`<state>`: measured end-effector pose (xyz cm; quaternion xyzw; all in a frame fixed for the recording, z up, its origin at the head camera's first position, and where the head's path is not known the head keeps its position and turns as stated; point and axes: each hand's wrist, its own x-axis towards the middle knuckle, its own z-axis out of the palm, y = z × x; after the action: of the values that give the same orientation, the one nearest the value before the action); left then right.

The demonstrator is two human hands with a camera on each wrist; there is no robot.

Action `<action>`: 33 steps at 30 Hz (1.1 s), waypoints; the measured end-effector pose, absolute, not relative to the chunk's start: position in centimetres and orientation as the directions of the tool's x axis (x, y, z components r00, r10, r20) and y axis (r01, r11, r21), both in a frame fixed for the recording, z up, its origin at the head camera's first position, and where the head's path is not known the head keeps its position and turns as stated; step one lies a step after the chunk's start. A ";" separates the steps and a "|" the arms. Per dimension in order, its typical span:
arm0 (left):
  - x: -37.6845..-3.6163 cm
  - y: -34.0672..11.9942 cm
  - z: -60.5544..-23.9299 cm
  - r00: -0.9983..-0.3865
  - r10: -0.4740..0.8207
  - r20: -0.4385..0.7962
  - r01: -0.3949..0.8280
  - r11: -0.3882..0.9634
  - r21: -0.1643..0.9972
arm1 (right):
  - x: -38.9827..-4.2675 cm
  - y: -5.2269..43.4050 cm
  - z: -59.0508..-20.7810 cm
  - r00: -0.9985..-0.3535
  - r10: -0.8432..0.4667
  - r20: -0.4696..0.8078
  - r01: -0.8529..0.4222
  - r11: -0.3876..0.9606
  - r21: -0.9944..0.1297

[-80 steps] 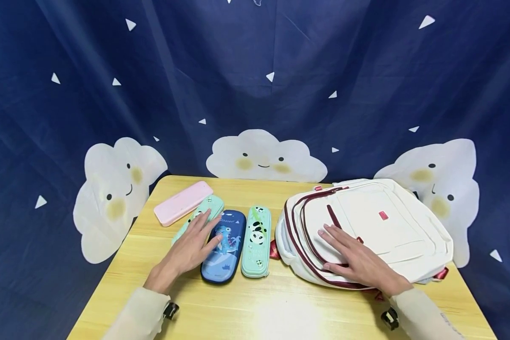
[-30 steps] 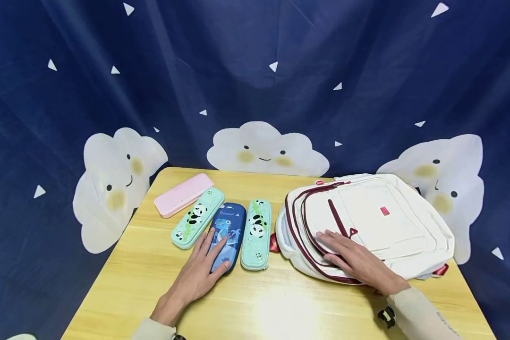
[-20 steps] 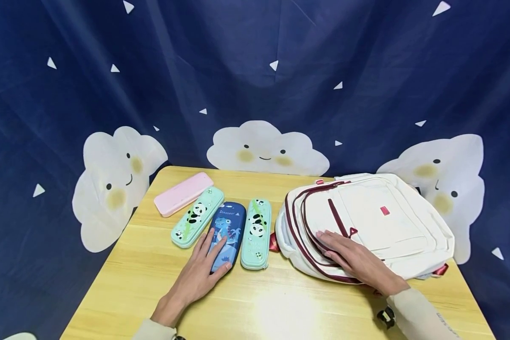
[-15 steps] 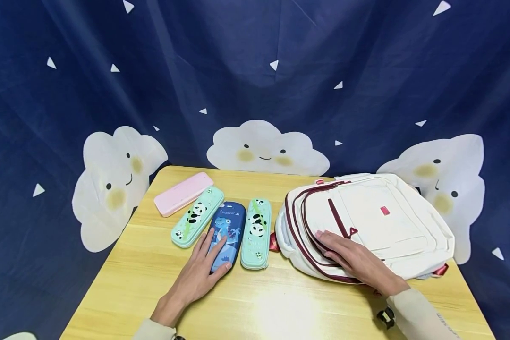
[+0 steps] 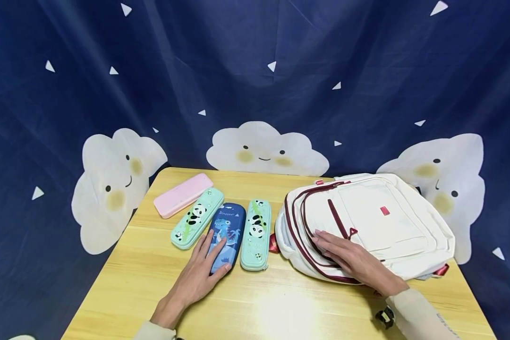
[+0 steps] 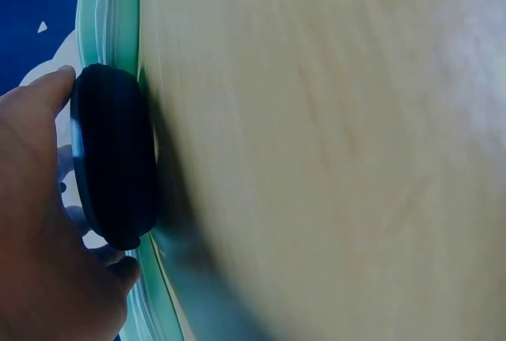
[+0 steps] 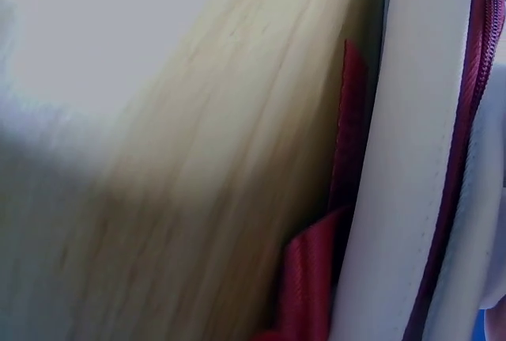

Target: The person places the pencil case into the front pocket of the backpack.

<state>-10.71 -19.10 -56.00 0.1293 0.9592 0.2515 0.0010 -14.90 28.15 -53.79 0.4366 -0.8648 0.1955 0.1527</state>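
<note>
My left hand (image 5: pixel 197 271) rests over the near end of a navy pencil case (image 5: pixel 228 226) with a blue dinosaur print, fingers spread on its lid. The left wrist view shows the thumb at one edge of this case (image 6: pixel 115 155) and other fingers towards the opposite edge. My right hand (image 5: pixel 357 259) lies with extended fingers on the front of a white backpack (image 5: pixel 408 222) trimmed with dark red zips. In the right wrist view the backpack's side (image 7: pixel 403 151) shows, but the hand is almost wholly outside the picture.
Mint panda pencil cases flank the navy one: one (image 5: pixel 197 218) slanted on its left, one (image 5: pixel 256 236) on its right. A pink case (image 5: pixel 182 194) lies behind the left one. All lie on a wooden table (image 5: pixel 238 311) before a dark blue curtain (image 5: pixel 238 56).
My left hand has come off the left panda case and nearer the table's front, settling on the navy case. My right hand has shifted slightly on the backpack. The cases stay in place.
</note>
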 end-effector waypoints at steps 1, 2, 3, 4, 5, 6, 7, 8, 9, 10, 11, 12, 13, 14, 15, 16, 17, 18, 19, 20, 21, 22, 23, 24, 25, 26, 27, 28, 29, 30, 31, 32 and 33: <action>-10.7 -19.1 -56.0 -0.967 0.248 0.064 0.248 0.840 0.483 | -14.9 28.1 -53.8 -0.569 -0.694 0.441 -0.817 0.537 -0.210; -10.7 -19.1 -56.0 -0.967 0.247 0.067 0.248 0.839 0.484 | -15.0 28.0 -53.7 -0.567 -0.693 0.445 -0.819 0.530 -0.218; -10.7 -19.1 -56.0 -0.967 0.246 0.068 0.247 0.839 0.485 | -15.0 28.0 -53.7 -0.563 -0.693 0.451 -0.823 0.522 -0.225; -10.7 -19.1 -56.0 -0.967 0.245 0.069 0.247 0.838 0.487 | -15.1 27.9 -53.6 -0.557 -0.694 0.457 -0.827 0.511 -0.233; -10.7 -19.1 -56.1 -0.967 0.244 0.068 0.246 0.838 0.487 | -15.1 27.8 -53.6 -0.549 -0.695 0.464 -0.833 0.499 -0.239; -10.6 -19.1 -56.0 -0.968 0.243 0.068 0.244 0.837 0.489 | -15.1 27.8 -53.5 -0.548 -0.698 0.462 -0.835 0.491 -0.248; -10.7 -19.1 -56.1 -0.968 0.242 0.069 0.244 0.837 0.491 | -15.1 27.8 -53.5 -0.550 -0.700 0.455 -0.834 0.488 -0.257; -10.7 -19.1 -56.1 -0.968 0.241 0.069 0.243 0.836 0.492 | -15.1 27.7 -53.4 -0.555 -0.702 0.447 -0.831 0.490 -0.262; -10.7 -19.1 -56.1 -0.968 0.241 0.065 0.241 0.836 0.492 | -15.2 27.7 -53.4 -0.563 -0.703 0.435 -0.826 0.494 -0.271; -10.7 -19.1 -56.1 -0.969 0.241 0.063 0.240 0.837 0.492 | -15.1 27.8 -53.4 -0.572 -0.702 0.424 -0.820 0.500 -0.278; -10.7 -19.1 -56.1 -0.969 0.241 0.060 0.239 0.837 0.491 | -15.1 27.8 -53.3 -0.582 -0.700 0.413 -0.813 0.508 -0.285; -10.7 -19.1 -56.1 -0.969 0.241 0.060 0.239 0.837 0.492 | -15.1 27.8 -53.3 -0.593 -0.697 0.403 -0.805 0.517 -0.291; -10.7 -19.1 -56.1 -0.969 0.241 0.057 0.238 0.838 0.491 | -15.1 27.8 -53.3 -0.599 -0.694 0.400 -0.801 0.522 -0.294; -10.7 -19.1 -56.1 -0.969 0.241 0.053 0.236 0.839 0.491 | -15.1 27.8 -53.2 -0.602 -0.692 0.399 -0.798 0.523 -0.298; -10.7 -19.1 -56.1 -0.969 0.241 0.054 0.236 0.838 0.492 | -15.2 27.9 -53.2 -0.607 -0.688 0.398 -0.795 0.524 -0.306; -10.7 -19.1 -56.1 -0.969 0.242 0.056 0.237 0.838 0.492 | -15.2 27.9 -53.2 -0.608 -0.685 0.401 -0.794 0.523 -0.310; -10.7 -19.1 -56.1 -0.969 0.242 0.055 0.237 0.837 0.493 | -15.2 27.9 -53.1 -0.609 -0.683 0.404 -0.793 0.523 -0.312; -10.7 -19.1 -56.1 -0.969 0.242 0.054 0.236 0.837 0.494 | -15.3 28.0 -53.1 -0.612 -0.681 0.402 -0.791 0.522 -0.320; -10.7 -19.1 -56.1 -0.969 0.241 0.052 0.235 0.836 0.496 | -15.3 28.0 -53.0 -0.614 -0.681 0.399 -0.789 0.521 -0.325; -10.7 -19.1 -56.2 -0.969 0.243 0.048 0.234 0.836 0.497 | -15.3 28.1 -53.0 -0.618 -0.680 0.395 -0.786 0.521 -0.333; -10.7 -19.1 -56.2 -0.969 0.243 0.046 0.233 0.836 0.497 | -15.4 28.1 -53.0 -0.622 -0.679 0.390 -0.782 0.521 -0.341; -10.7 -19.1 -56.2 -0.969 0.243 0.041 0.231 0.836 0.497 | -15.4 28.2 -52.9 -0.627 -0.677 0.385 -0.778 0.523 -0.348; -10.7 -19.1 -56.2 -0.969 0.243 0.036 0.228 0.837 0.498 | -15.5 28.2 -52.9 -0.629 -0.675 0.386 -0.776 0.525 -0.349; -10.7 -19.1 -56.2 -0.970 0.243 0.034 0.227 0.837 0.498 | -15.5 28.2 -52.8 -0.635 -0.670 0.385 -0.772 0.528 -0.355; -10.7 -19.1 -56.2 -0.970 0.242 0.034 0.226 0.837 0.498 | -15.5 28.2 -52.8 -0.638 -0.665 0.388 -0.769 0.531 -0.355; -10.7 -19.1 -56.2 -0.970 0.242 0.035 0.227 0.837 0.497 | -15.5 28.2 -52.8 -0.644 -0.658 0.391 -0.765 0.535 -0.358; -10.7 -19.1 -56.2 -0.970 0.241 0.038 0.228 0.837 0.497 | -15.5 28.2 -52.7 -0.651 -0.650 0.393 -0.759 0.541 -0.363; -10.7 -19.1 -56.2 -0.969 0.242 0.043 0.231 0.837 0.497 | -15.5 28.2 -52.7 -0.657 -0.642 0.396 -0.754 0.546 -0.366; -10.7 -19.1 -56.2 -0.969 0.241 0.047 0.232 0.836 0.498 | -15.5 28.1 -52.7 -0.663 -0.634 0.397 -0.748 0.550 -0.372; -10.7 -19.1 -56.2 -0.969 0.241 0.050 0.234 0.836 0.497 | -15.5 28.1 -52.7 -0.672 -0.628 0.392 -0.740 0.554 -0.382; -10.8 -19.1 -56.2 -0.969 0.241 0.053 0.235 0.835 0.497 | -15.5 28.1 -52.7 -0.678 -0.623 0.390 -0.735 0.557 -0.388; -10.8 -19.1 -56.2 -0.969 0.241 0.055 0.236 0.835 0.497 | -15.5 28.1 -52.8 -0.683 -0.619 0.388 -0.730 0.558 -0.395; -10.7 -19.1 -56.2 -0.969 0.241 0.056 0.236 0.835 0.497 | -15.5 28.1 -52.8 -0.687 -0.616 0.386 -0.726 0.559 -0.400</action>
<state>-10.74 -19.08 -56.17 0.1246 0.9578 0.2591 0.0044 -15.51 28.13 -52.81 0.3827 -0.8771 0.2721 0.1014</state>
